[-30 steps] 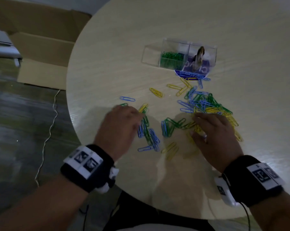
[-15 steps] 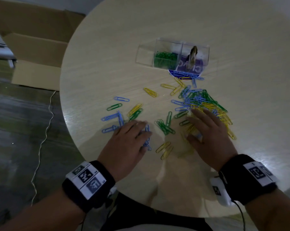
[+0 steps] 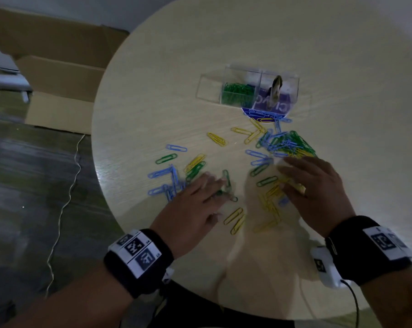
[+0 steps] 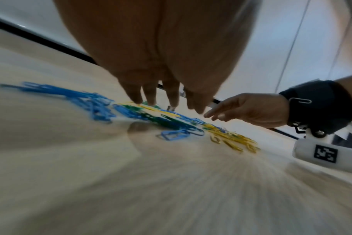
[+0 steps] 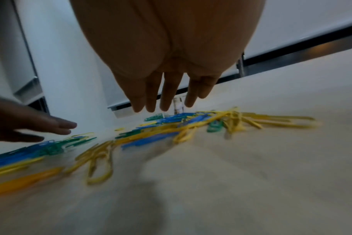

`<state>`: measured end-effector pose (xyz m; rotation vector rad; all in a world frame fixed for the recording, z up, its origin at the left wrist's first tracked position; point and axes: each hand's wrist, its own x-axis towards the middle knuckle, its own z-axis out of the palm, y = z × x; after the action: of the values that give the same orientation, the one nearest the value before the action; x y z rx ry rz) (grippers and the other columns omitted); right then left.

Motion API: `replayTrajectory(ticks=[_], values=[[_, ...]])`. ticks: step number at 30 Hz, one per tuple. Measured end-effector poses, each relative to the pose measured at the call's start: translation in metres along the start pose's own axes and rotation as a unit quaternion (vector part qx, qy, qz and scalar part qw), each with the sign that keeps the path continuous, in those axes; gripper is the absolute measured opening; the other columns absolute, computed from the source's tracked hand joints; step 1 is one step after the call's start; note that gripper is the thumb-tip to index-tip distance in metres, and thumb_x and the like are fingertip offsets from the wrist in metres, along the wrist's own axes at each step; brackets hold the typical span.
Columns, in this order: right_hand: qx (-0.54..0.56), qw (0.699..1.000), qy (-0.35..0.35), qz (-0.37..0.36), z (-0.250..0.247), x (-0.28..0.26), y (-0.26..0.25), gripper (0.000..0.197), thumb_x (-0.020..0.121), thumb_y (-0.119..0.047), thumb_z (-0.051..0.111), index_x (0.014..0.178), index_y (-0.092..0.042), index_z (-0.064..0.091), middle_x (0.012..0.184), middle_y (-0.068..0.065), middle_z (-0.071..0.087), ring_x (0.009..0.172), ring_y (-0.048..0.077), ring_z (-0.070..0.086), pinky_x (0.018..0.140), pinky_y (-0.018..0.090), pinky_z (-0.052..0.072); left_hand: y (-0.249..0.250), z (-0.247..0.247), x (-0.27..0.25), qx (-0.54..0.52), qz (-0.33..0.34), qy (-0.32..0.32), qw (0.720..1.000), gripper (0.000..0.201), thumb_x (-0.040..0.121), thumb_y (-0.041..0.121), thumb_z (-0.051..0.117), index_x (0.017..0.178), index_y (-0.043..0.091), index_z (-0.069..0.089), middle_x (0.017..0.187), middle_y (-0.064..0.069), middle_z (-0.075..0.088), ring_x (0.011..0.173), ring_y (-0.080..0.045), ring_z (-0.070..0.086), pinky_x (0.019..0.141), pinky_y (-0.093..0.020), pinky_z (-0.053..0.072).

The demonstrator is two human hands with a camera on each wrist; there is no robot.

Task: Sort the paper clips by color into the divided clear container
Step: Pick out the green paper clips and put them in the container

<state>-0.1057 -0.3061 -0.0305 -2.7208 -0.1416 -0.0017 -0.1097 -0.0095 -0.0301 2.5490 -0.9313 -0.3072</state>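
Note:
Blue, green and yellow paper clips lie scattered over the round table (image 3: 342,55), with a dense mixed heap (image 3: 288,143) in front of the clear divided container (image 3: 259,91). One compartment of the container holds green clips (image 3: 237,93). My left hand (image 3: 198,202) lies flat with straight fingers on green clips (image 3: 227,183), beside a group of blue clips (image 3: 167,183). My right hand (image 3: 316,188) is flat too, its fingers spread over yellow clips (image 3: 271,204). In the wrist views the left fingers (image 4: 151,97) and the right fingers (image 5: 165,95) point straight down at the clips.
Cardboard boxes (image 3: 58,74) stand on the floor left of the table. A thin cable (image 3: 65,200) runs over the dark floor. The container sits on a purple printed card (image 3: 269,110). The table edge is close to my wrists.
Both flat hands have slid clips toward me and apart. The left hand moved right off the blue clips onto green ones; yellow clips now gather under the right hand.

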Motion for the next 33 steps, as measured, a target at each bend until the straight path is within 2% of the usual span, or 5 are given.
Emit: replayTrajectory(ticks=[5, 13, 22, 28, 33], values=[[-0.029, 0.994, -0.039, -0.102, 0.005, 0.029, -0.014, 0.029, 0.086, -0.022, 0.053, 0.110, -0.022, 0.069, 0.109, -0.002, 0.070, 0.098, 0.030, 0.059, 0.090, 0.038, 0.046, -0.032, -0.012, 0.006, 0.016, -0.148, 0.115, 0.982, 0.038, 0.089, 0.005, 0.049, 0.125, 0.012, 0.059, 0.121, -0.007, 0.060, 0.110, -0.031, 0.053, 0.099, -0.042, 0.039], [-0.077, 0.991, -0.045, -0.105, 0.016, 0.042, -0.030, 0.032, 0.076, -0.012, 0.054, 0.102, -0.016, 0.073, 0.101, 0.006, 0.069, 0.085, 0.037, 0.060, 0.079, 0.041, 0.050, -0.061, -0.033, 0.024, 0.073, -0.163, 0.155, 0.972, 0.024, 0.087, 0.008, 0.056, 0.106, 0.013, 0.069, 0.099, -0.007, 0.066, 0.092, -0.033, 0.053, 0.084, -0.044, 0.046], [-0.077, 0.985, -0.139, -0.061, 0.000, 0.040, -0.027, 0.029, 0.074, -0.028, 0.065, 0.101, -0.021, 0.072, 0.091, 0.007, 0.067, 0.087, 0.034, 0.059, 0.081, 0.039, 0.047, -0.050, -0.032, 0.037, 0.055, -0.180, 0.036, 0.982, 0.011, 0.082, 0.018, 0.069, 0.093, 0.015, 0.069, 0.090, -0.007, 0.061, 0.089, -0.035, 0.057, 0.078, -0.041, 0.046], [-0.064, 0.984, -0.159, -0.050, 0.004, 0.049, -0.044, 0.009, 0.076, -0.020, 0.068, 0.085, -0.019, 0.067, 0.086, 0.009, 0.062, 0.085, 0.035, 0.056, 0.079, 0.040, 0.046, -0.041, -0.041, 0.057, 0.042, -0.137, -0.039, 0.989, 0.011, 0.089, 0.017, 0.059, 0.098, 0.011, 0.063, 0.095, -0.010, 0.061, 0.094, -0.033, 0.056, 0.073, -0.035, 0.036], [-0.063, 0.983, -0.173, -0.011, 0.006, 0.050, -0.048, 0.008, 0.079, -0.021, 0.061, 0.085, -0.018, 0.065, 0.084, 0.011, 0.063, 0.087, 0.035, 0.056, 0.077, 0.039, 0.045, -0.032, -0.041, 0.068, 0.012, -0.013, -0.026, 1.000, 0.022, 0.088, 0.013, 0.064, 0.110, 0.013, 0.066, 0.092, -0.008, 0.065, 0.088, -0.031, 0.058, 0.072, -0.039, 0.048]])
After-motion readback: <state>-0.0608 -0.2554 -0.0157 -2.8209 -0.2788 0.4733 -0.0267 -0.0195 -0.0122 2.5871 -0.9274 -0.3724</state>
